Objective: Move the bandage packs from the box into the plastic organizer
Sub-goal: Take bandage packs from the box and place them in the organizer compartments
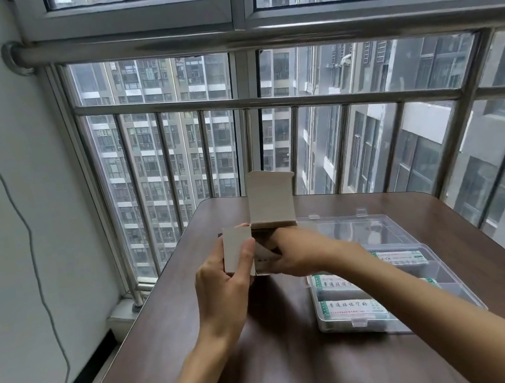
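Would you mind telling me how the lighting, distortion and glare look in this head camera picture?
Head view: soft daylight comes through the window, leaving only faint shadows on the table; wide-angle distortion bends the railing and splays its bars; the organizer's clear open lid reflects the buildings outside; the left hand, right hand and box look sharp.

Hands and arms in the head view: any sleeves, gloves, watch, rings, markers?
Both are bare. The left hand and right hand wear no gloves, and no rings show on the visible fingers. Both forearms are uncovered all the way to the frame's bottom edge: no sleeve cuffs, watch, bracelets, straps, cables or tracking markers in view.
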`<action>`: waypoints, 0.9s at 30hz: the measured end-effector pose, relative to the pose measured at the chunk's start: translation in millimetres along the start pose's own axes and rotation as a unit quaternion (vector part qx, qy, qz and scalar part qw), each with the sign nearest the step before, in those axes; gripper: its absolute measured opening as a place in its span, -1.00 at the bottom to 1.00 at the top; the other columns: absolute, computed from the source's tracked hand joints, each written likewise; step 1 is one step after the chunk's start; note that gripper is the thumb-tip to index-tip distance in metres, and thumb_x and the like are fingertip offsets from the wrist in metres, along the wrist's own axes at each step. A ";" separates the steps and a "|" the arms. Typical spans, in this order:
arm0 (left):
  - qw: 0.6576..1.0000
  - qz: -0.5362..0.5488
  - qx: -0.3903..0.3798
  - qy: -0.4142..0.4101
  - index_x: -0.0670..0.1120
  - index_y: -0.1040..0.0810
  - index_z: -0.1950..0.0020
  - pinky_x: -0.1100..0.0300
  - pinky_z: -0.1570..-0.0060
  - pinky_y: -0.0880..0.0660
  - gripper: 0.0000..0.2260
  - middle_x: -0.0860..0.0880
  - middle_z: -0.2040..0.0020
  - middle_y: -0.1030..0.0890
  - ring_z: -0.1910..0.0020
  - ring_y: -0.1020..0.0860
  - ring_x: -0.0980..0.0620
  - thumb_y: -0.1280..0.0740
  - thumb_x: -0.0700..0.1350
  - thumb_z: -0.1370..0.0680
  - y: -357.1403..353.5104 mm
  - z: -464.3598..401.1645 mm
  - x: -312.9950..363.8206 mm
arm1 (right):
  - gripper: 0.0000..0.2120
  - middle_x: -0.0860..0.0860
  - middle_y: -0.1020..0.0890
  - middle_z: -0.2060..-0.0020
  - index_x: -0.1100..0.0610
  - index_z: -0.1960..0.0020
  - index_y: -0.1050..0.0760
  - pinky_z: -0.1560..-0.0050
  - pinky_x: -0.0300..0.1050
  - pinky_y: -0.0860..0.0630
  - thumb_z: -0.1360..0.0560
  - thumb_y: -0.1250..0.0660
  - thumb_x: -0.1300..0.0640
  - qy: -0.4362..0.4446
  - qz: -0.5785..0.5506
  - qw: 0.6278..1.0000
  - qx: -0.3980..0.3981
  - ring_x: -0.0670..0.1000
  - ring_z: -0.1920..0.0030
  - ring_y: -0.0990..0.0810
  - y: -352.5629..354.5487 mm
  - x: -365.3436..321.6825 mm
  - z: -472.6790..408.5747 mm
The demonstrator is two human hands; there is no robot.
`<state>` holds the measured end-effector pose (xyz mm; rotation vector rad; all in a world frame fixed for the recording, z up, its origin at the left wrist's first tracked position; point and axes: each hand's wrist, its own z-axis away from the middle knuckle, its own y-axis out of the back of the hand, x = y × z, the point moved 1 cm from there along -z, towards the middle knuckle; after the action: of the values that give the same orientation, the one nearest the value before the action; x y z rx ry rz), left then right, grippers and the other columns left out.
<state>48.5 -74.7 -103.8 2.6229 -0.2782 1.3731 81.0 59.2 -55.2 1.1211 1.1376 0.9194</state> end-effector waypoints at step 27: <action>0.962 0.127 0.034 0.239 -0.09 -0.57 0.01 0.43 0.55 -0.27 -0.81 0.18 0.56 -0.44 0.57 -0.37 0.28 -0.25 0.00 -0.60 21.5 -26.4 5.1 | -0.73 0.10 -0.61 -0.14 0.21 -0.22 -0.54 -0.15 0.05 -0.51 -0.59 -0.20 0.14 0.032 -0.219 0.972 0.084 0.09 -0.08 -0.57 40.8 -25.7 -3.6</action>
<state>25.3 -89.7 -83.5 2.2622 -0.5159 2.0755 72.1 44.0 -10.2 0.9222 1.4649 0.5248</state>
